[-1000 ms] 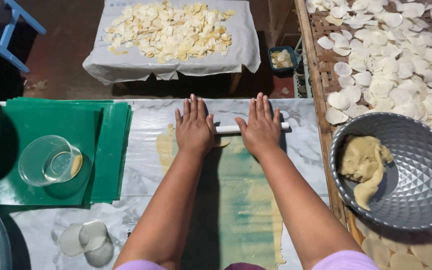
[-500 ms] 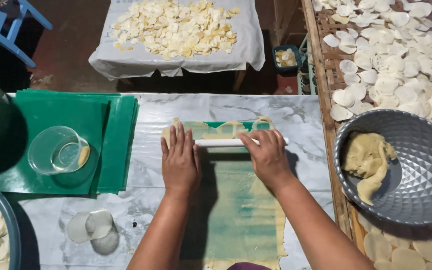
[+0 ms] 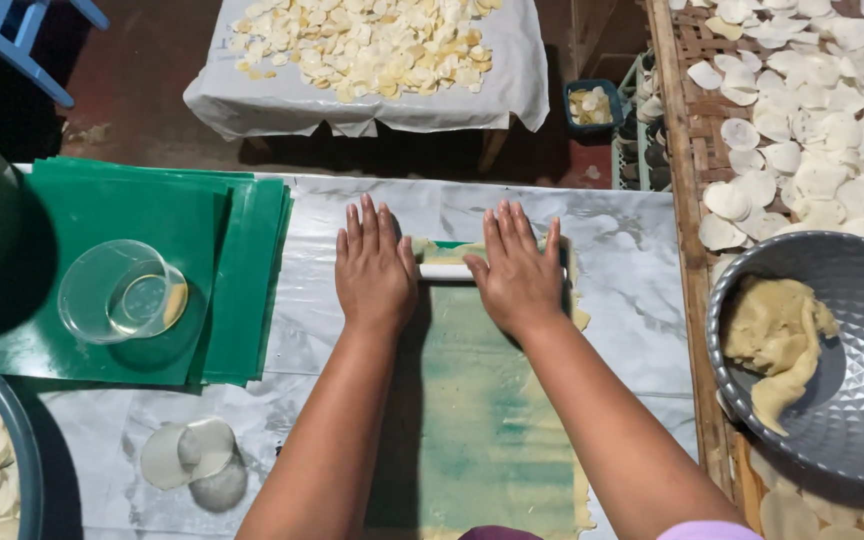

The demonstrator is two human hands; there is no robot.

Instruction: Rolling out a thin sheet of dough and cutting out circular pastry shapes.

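Nearest, a thin sheet of dough (image 3: 497, 420) lies flat on the marble-look table (image 3: 632, 330), w/ green plastic showing through it. Near left: stacked clear round lids (image 3: 192, 460). Right, a grey metal bowl (image 3: 852, 400) holds a lump of dough (image 3: 777, 345). Mid-table, left hand (image 3: 374, 268) and right hand (image 3: 520, 272) press flat, fingers spread (not curled round anything), palms down on a white rolling pin (image 3: 447, 271) lying across the sheet's far end; only the pin's middle shows btwn the hands. Left: green plastic sheets (image 3: 242, 270) w/ a clear cup (image 3: 122, 292) on top. Far: cloth-covered table (image 3: 252, 100) and, right, a woven rack (image 3: 697, 130), both strewn w/ pale dough discs (image 3: 812, 130).
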